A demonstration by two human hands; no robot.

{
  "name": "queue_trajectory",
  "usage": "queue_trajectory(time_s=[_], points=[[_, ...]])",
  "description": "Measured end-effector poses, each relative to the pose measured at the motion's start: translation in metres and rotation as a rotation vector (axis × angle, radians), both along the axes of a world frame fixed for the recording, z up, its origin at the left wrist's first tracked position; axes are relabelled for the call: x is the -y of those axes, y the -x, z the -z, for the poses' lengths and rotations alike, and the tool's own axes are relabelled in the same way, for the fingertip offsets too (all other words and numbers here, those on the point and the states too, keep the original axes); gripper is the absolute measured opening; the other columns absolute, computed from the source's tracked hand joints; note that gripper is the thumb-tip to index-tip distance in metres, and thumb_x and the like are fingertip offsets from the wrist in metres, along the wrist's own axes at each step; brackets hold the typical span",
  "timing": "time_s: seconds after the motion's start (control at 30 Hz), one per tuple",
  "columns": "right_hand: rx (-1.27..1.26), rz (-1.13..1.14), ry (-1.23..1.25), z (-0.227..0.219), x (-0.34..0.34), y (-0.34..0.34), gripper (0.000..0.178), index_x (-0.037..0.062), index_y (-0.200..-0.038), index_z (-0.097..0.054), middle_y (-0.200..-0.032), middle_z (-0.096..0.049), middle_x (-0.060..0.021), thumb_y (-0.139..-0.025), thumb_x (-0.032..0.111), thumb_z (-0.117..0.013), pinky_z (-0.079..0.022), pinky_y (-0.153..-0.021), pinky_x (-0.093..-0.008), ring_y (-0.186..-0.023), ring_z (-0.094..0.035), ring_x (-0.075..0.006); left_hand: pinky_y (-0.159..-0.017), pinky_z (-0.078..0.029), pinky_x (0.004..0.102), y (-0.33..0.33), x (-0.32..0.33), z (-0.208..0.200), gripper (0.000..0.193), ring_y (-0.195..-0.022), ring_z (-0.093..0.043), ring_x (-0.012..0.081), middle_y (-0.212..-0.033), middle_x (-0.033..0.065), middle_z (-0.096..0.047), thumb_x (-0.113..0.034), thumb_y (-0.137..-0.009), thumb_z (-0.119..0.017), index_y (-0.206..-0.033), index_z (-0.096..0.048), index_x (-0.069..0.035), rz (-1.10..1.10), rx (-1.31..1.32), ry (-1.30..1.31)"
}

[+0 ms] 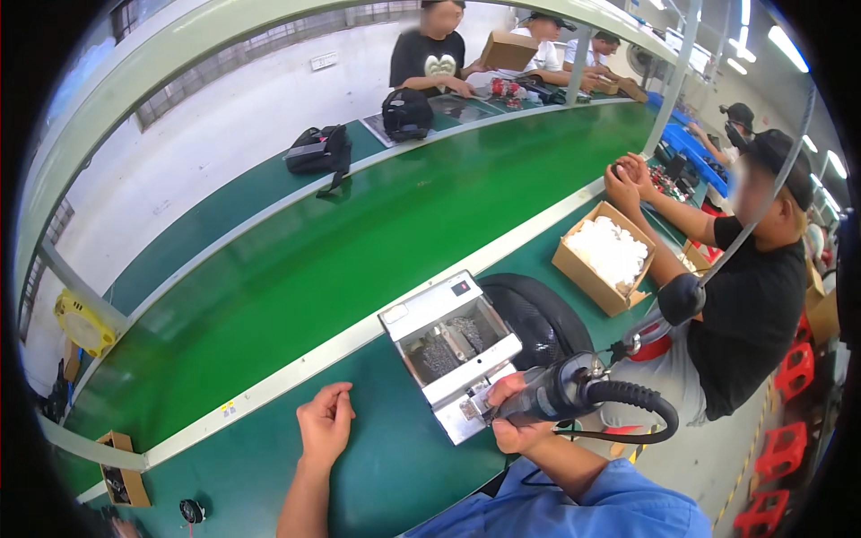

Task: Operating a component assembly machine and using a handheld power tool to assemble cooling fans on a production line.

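My right hand (515, 423) is wrapped round a dark electric screwdriver (560, 387), which has a thick black cable at its top end. The screwdriver lies tilted, its tip end at the front of a white screw feeder (421, 325). Many small screws fill the feeder's open tray. My left hand (325, 421) rests over the green worktop (386, 475), left of the feeder and apart from it. Its fingers are curled together with the thumb against them; what they hold, if anything, is hidden.
Behind the feeder lies a black round bundle (538, 327). A cardboard box (603, 260) of white parts stands to the right, beside a co-worker (744, 296). A green conveyor belt (359, 242) runs beyond the worktop. A small black round part (192, 511) lies at the lower left.
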State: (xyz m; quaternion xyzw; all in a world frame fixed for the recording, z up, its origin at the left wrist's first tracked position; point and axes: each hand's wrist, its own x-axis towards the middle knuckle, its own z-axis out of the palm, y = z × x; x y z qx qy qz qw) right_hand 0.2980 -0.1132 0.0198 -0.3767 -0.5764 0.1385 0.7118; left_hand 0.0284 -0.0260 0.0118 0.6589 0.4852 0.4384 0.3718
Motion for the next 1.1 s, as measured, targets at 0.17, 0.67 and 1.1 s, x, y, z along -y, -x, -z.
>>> queue_trajectory(time_s=[0.17,0.67,1.1], points=[[0.03,-0.005,0.155,0.018,0.0,-0.006,0.032,0.0021,-0.081,-0.057,-0.075,-0.058,-0.0085,-0.069,0.028,-0.073,-0.048,-0.067,-0.0334,-0.071,-0.058,-0.0218,-0.046,-0.041,0.0201,0.003,0.0,0.006,0.01,-0.05,-0.055,0.006,-0.057,0.0038,-0.058,0.001,-0.088,-0.057,-0.092,-0.066,0.002,-0.03,-0.099,-0.046],[0.195,-0.054,0.068,-0.001,-0.003,-0.008,0.03,0.0012,-0.085,-0.055,-0.076,-0.058,-0.009,-0.072,0.024,-0.07,-0.049,-0.063,-0.0316,-0.067,-0.057,-0.0198,-0.046,-0.041,0.0264,0.005,0.0,0.004,0.011,-0.044,-0.051,0.0119,-0.055,0.008,-0.055,-0.007,-0.084,-0.062,-0.091,-0.069,-0.004,-0.056,-0.232,-0.066],[0.158,-0.031,0.046,-0.003,-0.002,-0.006,0.036,0.0005,-0.092,-0.052,-0.076,-0.057,-0.0088,-0.074,0.025,-0.07,-0.05,-0.065,-0.0325,-0.068,-0.057,-0.0212,-0.049,-0.046,0.033,-0.005,0.001,-0.01,0.01,-0.049,-0.057,0.0226,-0.057,0.0089,-0.058,-0.01,-0.081,-0.063,-0.088,-0.07,-0.008,-0.029,-0.46,-0.209]])
